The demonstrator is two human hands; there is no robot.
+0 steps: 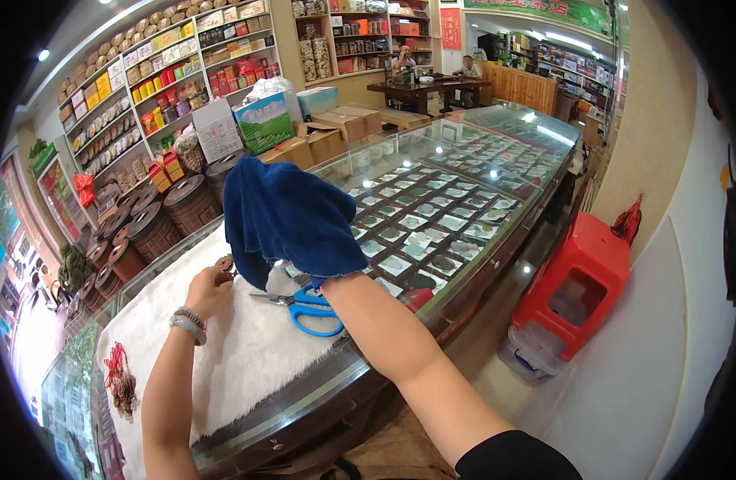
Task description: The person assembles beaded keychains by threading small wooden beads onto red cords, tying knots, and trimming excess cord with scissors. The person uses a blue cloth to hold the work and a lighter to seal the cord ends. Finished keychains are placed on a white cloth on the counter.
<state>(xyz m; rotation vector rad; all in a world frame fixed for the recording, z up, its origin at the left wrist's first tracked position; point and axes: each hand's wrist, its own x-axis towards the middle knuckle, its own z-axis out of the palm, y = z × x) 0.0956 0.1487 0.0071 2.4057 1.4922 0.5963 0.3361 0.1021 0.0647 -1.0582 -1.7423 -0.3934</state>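
My left hand (210, 290) is closed, pinching a small brown carved piece (226, 264) above a white furry mat (244, 352). Two bracelets circle that wrist. A dark blue plush cloth (292, 212) is held up by my right hand, just to the right of the left one. The cloth covers the right hand's fingers; only the wrist (340, 284) and forearm show. Scissors with blue handles (316, 320) lie on the mat under the right wrist, blades apart and pointing left. A bunch of brown pendants on red cords (123, 388) rests at the mat's left edge.
The mat covers the near end of a long glass display counter (536, 212) with rows of small pieces inside. Cardboard boxes (348, 120) and dark round canisters (188, 204) stand beyond it. To the right is a red plastic stool (600, 248). Two people sit at a far table (432, 86).
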